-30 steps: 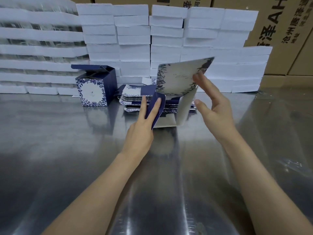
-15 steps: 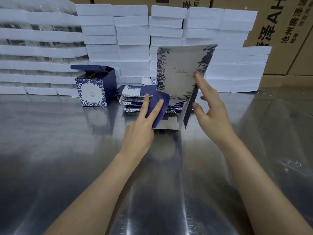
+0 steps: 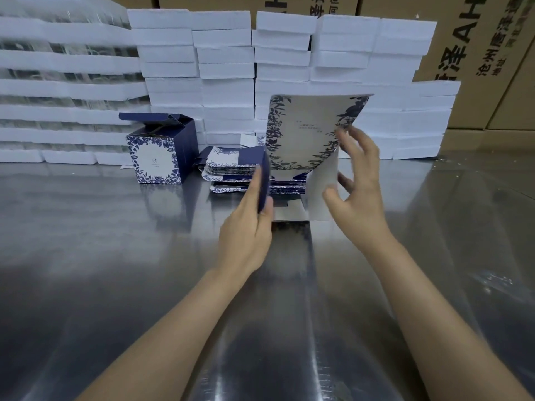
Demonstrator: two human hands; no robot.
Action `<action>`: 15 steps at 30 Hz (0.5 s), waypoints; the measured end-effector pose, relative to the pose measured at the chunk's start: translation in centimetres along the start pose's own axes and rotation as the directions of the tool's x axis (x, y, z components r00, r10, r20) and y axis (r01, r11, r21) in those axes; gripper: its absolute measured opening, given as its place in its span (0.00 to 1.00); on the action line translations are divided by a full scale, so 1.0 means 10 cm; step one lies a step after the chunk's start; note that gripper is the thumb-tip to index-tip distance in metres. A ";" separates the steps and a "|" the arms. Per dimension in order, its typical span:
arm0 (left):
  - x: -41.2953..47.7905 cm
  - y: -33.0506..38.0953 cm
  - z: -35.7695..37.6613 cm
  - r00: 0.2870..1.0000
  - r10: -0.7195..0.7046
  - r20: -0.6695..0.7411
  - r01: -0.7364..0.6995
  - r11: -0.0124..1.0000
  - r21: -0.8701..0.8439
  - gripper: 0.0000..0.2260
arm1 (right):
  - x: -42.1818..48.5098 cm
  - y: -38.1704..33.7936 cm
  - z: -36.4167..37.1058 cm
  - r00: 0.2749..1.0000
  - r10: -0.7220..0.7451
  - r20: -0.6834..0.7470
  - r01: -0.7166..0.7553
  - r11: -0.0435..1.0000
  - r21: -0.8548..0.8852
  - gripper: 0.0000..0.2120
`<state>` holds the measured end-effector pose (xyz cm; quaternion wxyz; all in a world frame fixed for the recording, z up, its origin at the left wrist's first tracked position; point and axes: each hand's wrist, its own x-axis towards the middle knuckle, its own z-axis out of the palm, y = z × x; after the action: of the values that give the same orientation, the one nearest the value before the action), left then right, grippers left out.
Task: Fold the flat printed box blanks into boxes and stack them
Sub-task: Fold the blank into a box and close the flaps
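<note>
Blank [image 3: 304,131] mid-frame, part-folded: left hand [image 3: 246,235] pinches flap [image 3: 264,175], right hand [image 3: 359,198] splayed against it. One box [image 3: 157,149] formed at left; pile [image 3: 231,172] unfolded.

The brown carton [image 3: 486,91] at the far right is displaying large black letters "AH" and, left of them, a large character "泽", partly hidden. Beside these, a smaller line is reading "沧州唐泽" before running out of frame, with "地址" under it. The centre carton [image 3: 333,4] at the far edge is showing only cropped character fragments. The upright panel of the box blank [image 3: 307,131] is carrying several small printed lines, too small to read. The folded box [image 3: 156,162] is bearing a small logo and caption, also illegible.
</note>
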<state>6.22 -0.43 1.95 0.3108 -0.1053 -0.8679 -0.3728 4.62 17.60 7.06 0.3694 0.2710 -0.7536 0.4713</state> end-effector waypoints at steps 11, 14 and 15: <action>0.05 -0.13 0.07 0.989 -0.139 0.049 0.146 0.880 -0.452 0.18 | 0.09 0.32 -0.19 0.662 0.633 0.402 -0.725 0.401 0.560 0.18; -0.06 -0.12 0.03 0.974 0.136 0.181 -0.055 0.918 -0.393 0.26 | 0.08 0.37 -0.21 0.504 0.744 0.439 -0.846 0.323 0.423 0.28; -0.06 -0.15 0.04 0.947 0.222 0.234 -0.126 0.922 -0.365 0.28 | 0.07 0.38 -0.27 0.486 0.751 0.446 -0.855 0.304 0.419 0.28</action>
<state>5.82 -1.15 0.48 0.1982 -0.2856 -0.8102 -0.4720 2.15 21.56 6.47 -0.0862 -0.0045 -0.6242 0.7765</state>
